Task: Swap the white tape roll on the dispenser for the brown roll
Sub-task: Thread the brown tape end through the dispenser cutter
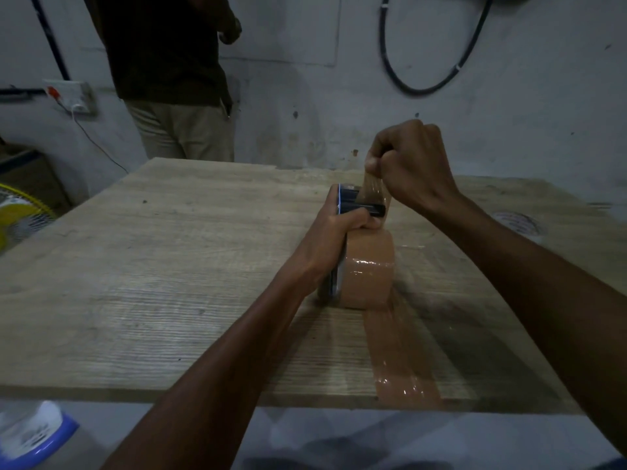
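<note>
The brown tape roll (pixel 368 269) sits mounted in the dark dispenser (pixel 353 203), which stands on the wooden table (pixel 169 266) right of centre. My left hand (pixel 336 239) grips the dispenser from the left side, above the roll. My right hand (pixel 407 161) is a fist pinching the free brown tape end (pixel 373 186) and holding it up above the dispenser's front. A strip of brown tape (pixel 397 351) lies stuck on the table from the roll toward the near edge. The white tape roll (pixel 519 222) lies flat at the table's right, behind my right forearm.
A person in a dark top (pixel 169 72) stands beyond the table's far edge, facing away. A yellow fan (pixel 17 222) is at the left, a wall socket (pixel 71 96) above it. A white and blue container (pixel 30 432) sits below the near left edge.
</note>
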A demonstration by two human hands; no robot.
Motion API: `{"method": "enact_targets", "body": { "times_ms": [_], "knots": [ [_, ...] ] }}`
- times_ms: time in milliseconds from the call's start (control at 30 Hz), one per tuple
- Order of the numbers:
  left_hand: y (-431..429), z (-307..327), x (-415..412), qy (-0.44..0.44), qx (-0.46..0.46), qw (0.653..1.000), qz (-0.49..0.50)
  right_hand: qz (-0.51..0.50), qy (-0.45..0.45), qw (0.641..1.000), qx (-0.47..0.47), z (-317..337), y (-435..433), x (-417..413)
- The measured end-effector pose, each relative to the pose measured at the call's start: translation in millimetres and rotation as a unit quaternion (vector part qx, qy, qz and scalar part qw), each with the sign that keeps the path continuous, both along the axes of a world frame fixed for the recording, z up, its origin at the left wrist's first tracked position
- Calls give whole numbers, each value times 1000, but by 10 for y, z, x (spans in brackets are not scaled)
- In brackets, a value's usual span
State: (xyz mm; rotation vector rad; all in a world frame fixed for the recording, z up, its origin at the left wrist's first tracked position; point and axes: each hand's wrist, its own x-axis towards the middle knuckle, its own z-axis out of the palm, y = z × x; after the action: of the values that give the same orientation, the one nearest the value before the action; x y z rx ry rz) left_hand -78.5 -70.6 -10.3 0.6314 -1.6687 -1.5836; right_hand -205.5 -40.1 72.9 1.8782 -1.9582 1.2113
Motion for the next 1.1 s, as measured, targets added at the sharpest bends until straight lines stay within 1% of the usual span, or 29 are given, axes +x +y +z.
{"method": "enact_targets", "body": {
  "times_ms": [233,400,533,800,933,1100],
  "knots": [
    [-21,-39,-9,-2,-11,1000,-5,1,68,998,-2,75,-57,-16],
    [-7,-38,-1,2,-15,1000,-10,14,79,997,-2,96,-89,6],
    [-4,-47,0,4,-23,1000,-18,20,106,994,-1,117,-114,38],
    [-41,-59,-16,-11,-47,999,-11,28,108,994,-1,155,-172,82],
    [-41,-67,-16,-14,-35,999,-10,44,112,993,16,209,-115,57],
    [-52,-66,-23,4,-20,1000,-16,49,124,991,29,282,36,17]
  ]
}}
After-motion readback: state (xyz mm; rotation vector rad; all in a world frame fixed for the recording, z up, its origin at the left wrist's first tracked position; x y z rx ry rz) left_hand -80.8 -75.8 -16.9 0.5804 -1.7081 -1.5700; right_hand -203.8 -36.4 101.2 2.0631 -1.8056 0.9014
